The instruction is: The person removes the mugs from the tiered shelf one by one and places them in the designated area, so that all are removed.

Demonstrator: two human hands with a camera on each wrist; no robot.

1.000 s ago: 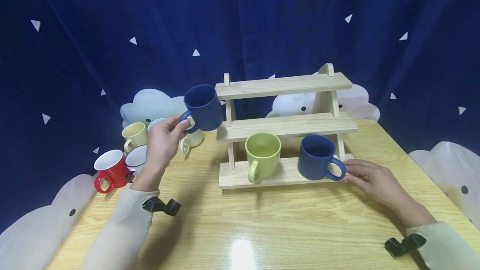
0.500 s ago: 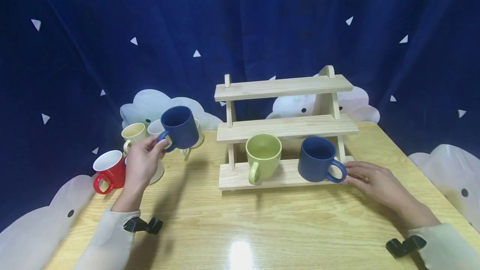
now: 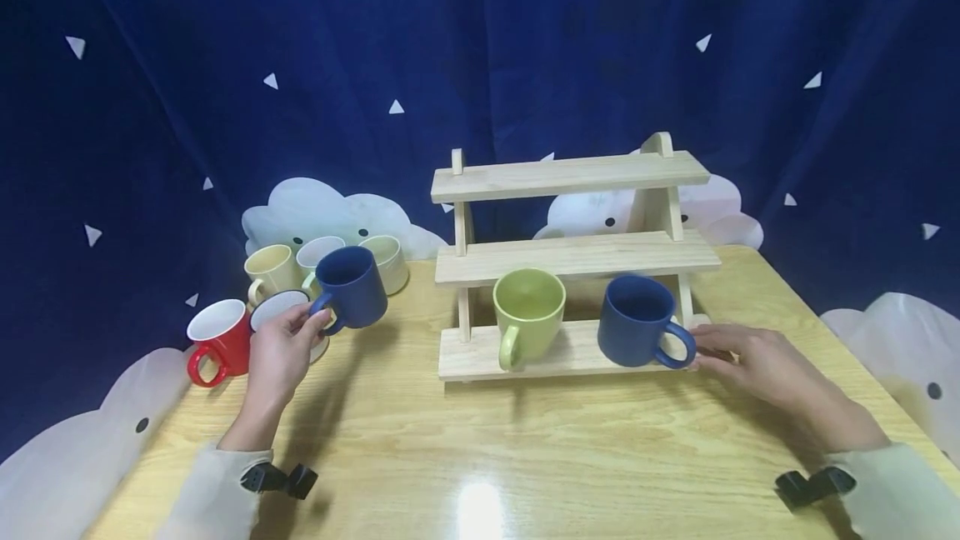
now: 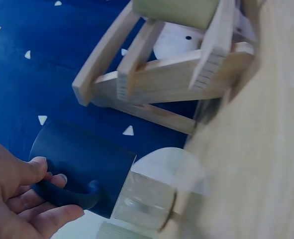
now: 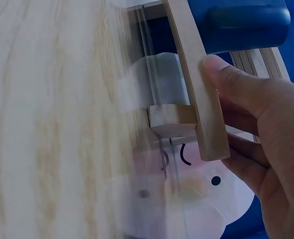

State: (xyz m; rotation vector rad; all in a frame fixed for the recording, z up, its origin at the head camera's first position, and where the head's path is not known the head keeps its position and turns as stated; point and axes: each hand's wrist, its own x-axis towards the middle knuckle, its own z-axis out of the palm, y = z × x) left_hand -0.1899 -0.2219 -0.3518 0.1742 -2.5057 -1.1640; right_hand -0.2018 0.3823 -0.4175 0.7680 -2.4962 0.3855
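Note:
My left hand (image 3: 281,357) pinches the handle of a dark blue mug (image 3: 352,286) between thumb and fingers. Upright, that mug overlaps the group of mugs at the table's left. The left wrist view shows the fingers around the handle, the mug (image 4: 82,159) lying sideways in that picture. A three-tier wooden display shelf (image 3: 577,257) stands at the centre right. On its lowest board are a green mug (image 3: 532,319) and a second dark blue mug (image 3: 630,327). My right hand (image 3: 768,361) grips that board's right end, thumb on the front edge of the board (image 5: 199,84), fingers behind.
At the left of the wooden table (image 3: 540,440) stand a red mug (image 3: 236,344), a pale yellow mug (image 3: 279,269), a white mug with a dark rim (image 3: 273,307) and a cream mug (image 3: 393,269). A blue curtain (image 3: 360,40) hangs behind.
My left hand has carried the blue mug left and down, from beside the shelf's left side to the mugs on the left. My right hand stays at the board's end.

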